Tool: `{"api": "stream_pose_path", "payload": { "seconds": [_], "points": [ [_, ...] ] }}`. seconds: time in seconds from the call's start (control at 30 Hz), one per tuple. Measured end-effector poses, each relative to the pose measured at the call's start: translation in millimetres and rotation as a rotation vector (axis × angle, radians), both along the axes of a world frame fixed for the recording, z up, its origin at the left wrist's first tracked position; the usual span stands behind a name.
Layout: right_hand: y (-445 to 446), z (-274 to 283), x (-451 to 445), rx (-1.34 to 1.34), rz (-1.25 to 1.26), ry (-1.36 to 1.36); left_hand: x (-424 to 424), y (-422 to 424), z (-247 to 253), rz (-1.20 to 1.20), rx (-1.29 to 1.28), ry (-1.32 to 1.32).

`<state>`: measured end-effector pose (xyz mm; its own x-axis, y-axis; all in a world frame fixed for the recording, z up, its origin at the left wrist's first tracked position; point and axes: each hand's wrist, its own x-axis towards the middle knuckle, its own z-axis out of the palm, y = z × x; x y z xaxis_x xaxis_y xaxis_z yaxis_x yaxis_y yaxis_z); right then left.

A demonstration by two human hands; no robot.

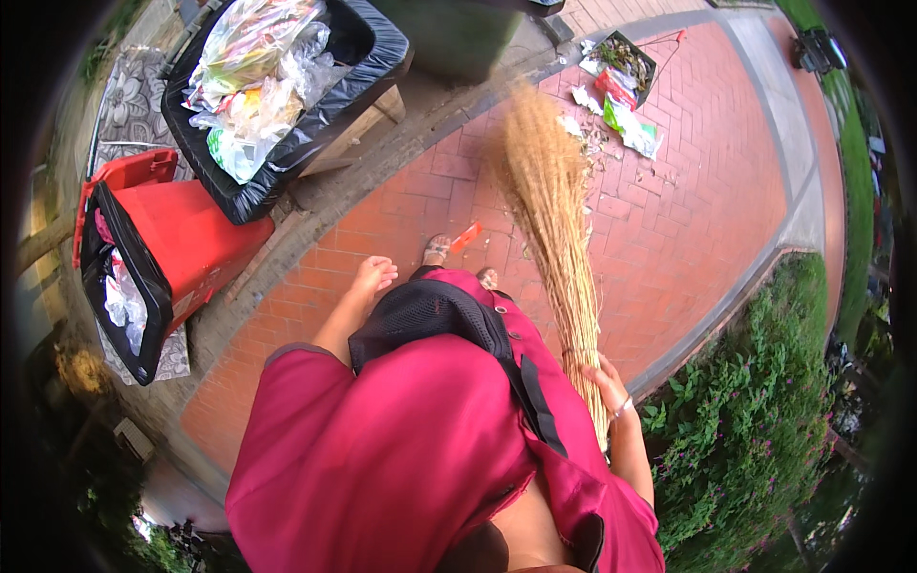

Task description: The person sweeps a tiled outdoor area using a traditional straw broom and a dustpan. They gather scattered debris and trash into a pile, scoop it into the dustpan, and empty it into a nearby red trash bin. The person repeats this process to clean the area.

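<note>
My right hand [609, 383] grips the bound straw handle of a broom [566, 265], low at the right of my body. Its bristles [541, 136] fan out over the brick paving, blurred at the tip. My left hand [376, 274] hangs empty over the paving, its fingers loosely curled. Beyond the bristles lies a dustpan [650, 84] holding dry leaves and litter, with a thin wire handle [663, 44]. A red wrapper [617, 86] and a green-and-white wrapper [630, 127] lie at its mouth. Near my foot is an orange-red scrap [467, 236].
A large bin with a black liner [390, 46], heaped with plastic bags [258, 79], stands at upper left. Below it, a red bin [193, 236] leans, its lined mouth facing left. A stone kerb [344, 208] edges the paving. Flowering shrubs [738, 422] grow at right.
</note>
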<state>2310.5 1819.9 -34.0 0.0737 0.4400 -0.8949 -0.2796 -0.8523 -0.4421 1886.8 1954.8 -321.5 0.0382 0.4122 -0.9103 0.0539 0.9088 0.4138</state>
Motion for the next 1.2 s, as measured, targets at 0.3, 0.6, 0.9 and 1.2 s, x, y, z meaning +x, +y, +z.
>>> {"api": "stream_pose_path", "payload": {
  "seconds": [0.3,0.6,0.9,1.2],
  "points": [
    [37,-72,89,0.028,0.532,0.238,39,-29,2,0.166,0.015,0.056],
    [49,-171,234,-0.001,0.252,0.216,156,-126,60,0.51,0.122,0.156],
    [-7,-90,337,-0.022,0.132,0.399,262,-257,21,0.576,0.066,0.093],
    [-55,-79,359,0.056,0.562,0.264,333,-288,38,0.673,0.183,0.08]
  ]
}}
